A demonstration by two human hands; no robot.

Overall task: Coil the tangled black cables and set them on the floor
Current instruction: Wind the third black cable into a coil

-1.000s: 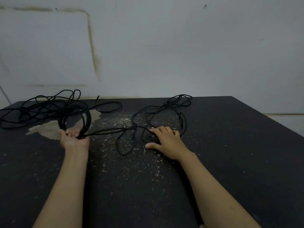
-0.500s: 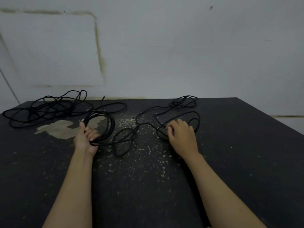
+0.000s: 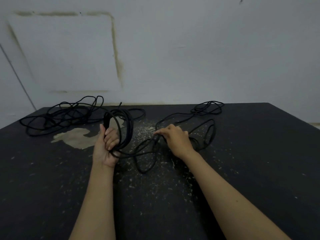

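My left hand grips a round coil of black cable, held upright above the dark floor. From the coil a loose length of the same cable runs right in slack loops. My right hand pinches this loose cable where it crosses itself, fingers curled over the strand. More of its loops trail toward the far right. A second tangled black cable lies in a heap at the far left, touched by neither hand.
The dark floor is speckled with pale dust and chips, with a worn beige patch beside my left hand. A grey stained wall rises right behind the cables.
My left hand has raised the coil and tilted it upright. My right hand has shifted left and closed onto the loose cable, gathering slack toward the coil.
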